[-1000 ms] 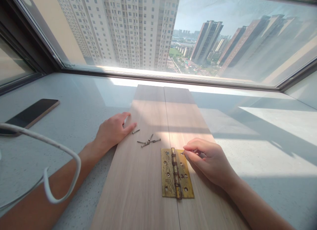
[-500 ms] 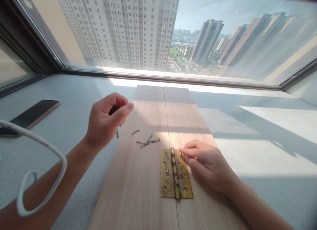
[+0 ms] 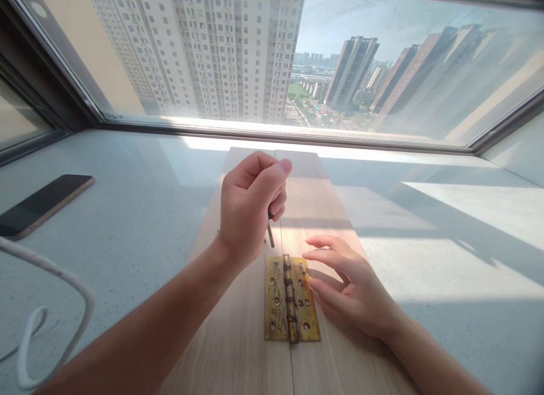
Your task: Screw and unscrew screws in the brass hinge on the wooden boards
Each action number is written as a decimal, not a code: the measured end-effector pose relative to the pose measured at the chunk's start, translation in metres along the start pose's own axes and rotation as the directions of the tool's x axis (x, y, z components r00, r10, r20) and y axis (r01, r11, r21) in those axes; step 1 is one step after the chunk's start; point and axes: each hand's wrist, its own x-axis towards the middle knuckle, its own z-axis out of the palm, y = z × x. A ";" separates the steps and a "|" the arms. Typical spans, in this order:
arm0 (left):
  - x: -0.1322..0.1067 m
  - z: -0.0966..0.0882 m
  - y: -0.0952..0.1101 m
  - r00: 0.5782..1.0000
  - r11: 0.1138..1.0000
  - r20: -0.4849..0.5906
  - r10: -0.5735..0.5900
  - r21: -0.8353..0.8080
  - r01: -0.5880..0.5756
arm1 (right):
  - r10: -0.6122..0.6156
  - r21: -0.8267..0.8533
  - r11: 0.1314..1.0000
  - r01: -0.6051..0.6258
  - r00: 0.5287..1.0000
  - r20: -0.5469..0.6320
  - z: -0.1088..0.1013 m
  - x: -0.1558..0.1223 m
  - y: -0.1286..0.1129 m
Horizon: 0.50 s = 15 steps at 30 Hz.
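A worn brass hinge (image 3: 275,315) lies opened flat across the seam between two pale wooden boards (image 3: 238,349). My left hand (image 3: 250,208) is closed around a screwdriver (image 3: 271,235), held above the hinge's far end. Its short metal shaft points down and its dark handle is mostly hidden in my fist. A small screw (image 3: 302,268) sticks up at the far hole of the hinge's right leaf. Beside that leaf my right hand (image 3: 352,281) is open, thumb and fingers apart around the screw. The loose screws on the left board are mostly hidden behind my left hand.
A phone (image 3: 46,205) lies on the pale speckled sill (image 3: 144,208) at the left. A white cable (image 3: 85,293) loops through the near left, close to my left forearm. Beyond the boards runs the window frame (image 3: 272,139).
My left hand has carried the screwdriver right, from beside the left board to above the hinge. My right hand has opened, leaving the screw standing at the far right hole.
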 end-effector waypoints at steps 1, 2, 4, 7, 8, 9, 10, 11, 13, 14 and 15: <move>-0.001 0.000 -0.001 1.000 1.000 0.012 -0.014 0.004 0.014 | 0.007 0.029 1.000 -0.007 1.000 -0.001 0.000 0.000 0.000; -0.001 0.000 -0.002 0.999 1.000 0.025 -0.031 0.001 0.031 | 0.011 0.050 0.999 -0.010 1.000 -0.003 0.001 0.000 0.000; -0.004 0.000 -0.005 0.996 0.997 0.053 -0.069 -0.026 0.070 | -0.001 0.059 0.998 0.001 1.000 -0.010 0.002 0.001 -0.001; -0.008 0.002 -0.010 0.988 0.988 0.103 -0.113 -0.091 0.123 | -0.025 -0.015 1.000 0.025 1.000 0.002 0.004 0.005 -0.004; -0.009 0.004 -0.012 0.985 0.985 0.120 -0.124 -0.107 0.137 | -0.029 -0.046 0.999 0.030 1.000 0.009 0.004 0.006 -0.005; -0.010 0.005 -0.013 0.982 0.982 0.135 -0.133 -0.119 0.149 | -0.033 -0.070 0.997 0.034 0.999 0.013 0.005 0.007 -0.005; -0.010 0.005 -0.015 0.979 0.979 0.144 -0.142 -0.129 0.160 | -0.034 -0.080 0.996 0.035 0.999 0.011 0.005 0.008 -0.006; -0.011 0.006 -0.016 0.978 0.976 0.149 -0.148 -0.139 0.169 | -0.033 -0.079 0.996 0.033 0.999 0.003 0.005 0.008 -0.006; -0.012 0.006 -0.018 0.975 0.971 0.156 -0.156 -0.157 0.180 | -0.028 -0.068 0.997 0.027 0.999 -0.018 0.005 0.010 -0.007; -0.012 0.006 -0.019 0.974 0.969 0.159 -0.159 -0.163 0.184 | -0.024 -0.065 0.998 0.022 0.999 -0.024 0.005 0.011 -0.007; -0.012 0.006 -0.020 0.974 0.968 0.163 -0.159 -0.166 0.186 | -0.020 -0.065 0.998 0.018 0.999 -0.026 0.005 0.012 -0.007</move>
